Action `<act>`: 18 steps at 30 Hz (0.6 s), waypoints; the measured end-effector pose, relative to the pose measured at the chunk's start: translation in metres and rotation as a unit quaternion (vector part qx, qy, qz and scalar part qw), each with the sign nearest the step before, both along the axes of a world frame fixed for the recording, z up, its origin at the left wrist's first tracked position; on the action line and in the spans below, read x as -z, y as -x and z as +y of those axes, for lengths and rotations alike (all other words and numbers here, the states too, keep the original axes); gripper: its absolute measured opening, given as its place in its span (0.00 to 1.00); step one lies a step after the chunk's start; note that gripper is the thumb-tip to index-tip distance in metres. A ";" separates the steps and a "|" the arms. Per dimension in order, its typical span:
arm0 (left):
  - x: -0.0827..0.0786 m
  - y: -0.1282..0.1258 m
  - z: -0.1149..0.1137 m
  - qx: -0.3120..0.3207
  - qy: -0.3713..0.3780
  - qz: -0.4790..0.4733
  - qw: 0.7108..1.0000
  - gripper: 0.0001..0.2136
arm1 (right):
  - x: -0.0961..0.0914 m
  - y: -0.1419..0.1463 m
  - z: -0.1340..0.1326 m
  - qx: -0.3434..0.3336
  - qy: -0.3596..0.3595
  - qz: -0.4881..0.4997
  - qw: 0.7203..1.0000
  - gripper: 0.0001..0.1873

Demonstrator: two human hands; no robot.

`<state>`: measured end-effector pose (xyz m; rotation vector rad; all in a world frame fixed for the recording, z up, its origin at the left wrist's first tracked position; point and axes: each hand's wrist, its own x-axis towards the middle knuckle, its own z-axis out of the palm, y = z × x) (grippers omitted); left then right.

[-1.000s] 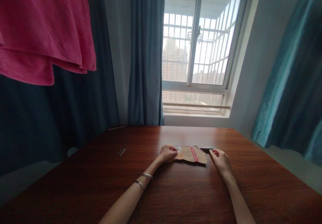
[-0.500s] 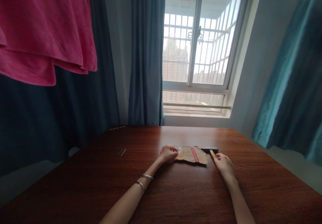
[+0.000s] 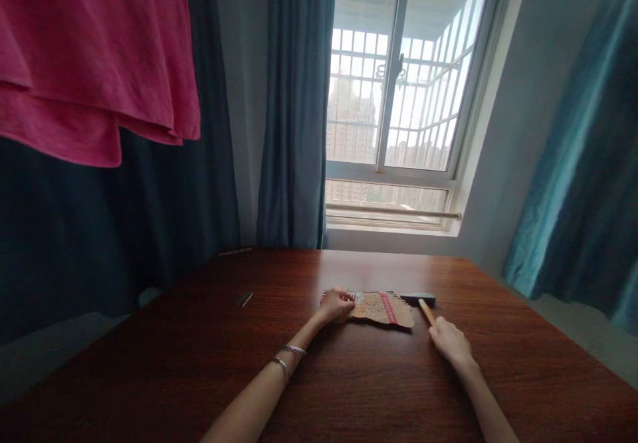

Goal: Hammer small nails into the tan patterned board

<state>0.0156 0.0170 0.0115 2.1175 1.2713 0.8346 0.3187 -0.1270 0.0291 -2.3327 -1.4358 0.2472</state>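
A tan, dotted flat piece with a pink stripe (image 3: 381, 307) lies on the dark wooden table (image 3: 319, 376). My left hand (image 3: 337, 303), two bracelets on its wrist, is curled on the piece's left end, pinching something small and shiny there. Just right of the piece lies a small hammer with a dark head (image 3: 417, 298) and a pale wooden handle (image 3: 426, 311). My right hand (image 3: 451, 341) is closed round the near end of that handle, with the head resting on the table.
A few thin metal pins (image 3: 244, 299) lie on the table to the left. A pink cloth (image 3: 94, 58) hangs at upper left. Blue curtains (image 3: 294, 111) frame a barred window (image 3: 399, 97) beyond the table's far edge.
My right hand has slid back toward me along the hammer handle, from beside the head to the handle's near end. My left hand has stayed on the piece.
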 end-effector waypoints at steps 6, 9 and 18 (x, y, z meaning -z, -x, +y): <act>0.001 -0.001 0.001 -0.007 -0.001 0.013 1.000 0.10 | -0.015 0.001 0.002 0.010 -0.072 0.109 0.991 0.10; 0.001 -0.001 0.002 -0.003 0.002 0.004 1.000 0.09 | -0.028 0.014 0.006 -0.012 -0.102 0.201 0.974 0.13; -0.007 0.000 -0.004 -0.008 0.016 0.006 1.000 0.10 | -0.068 0.085 -0.009 -0.178 -0.065 0.561 0.806 0.20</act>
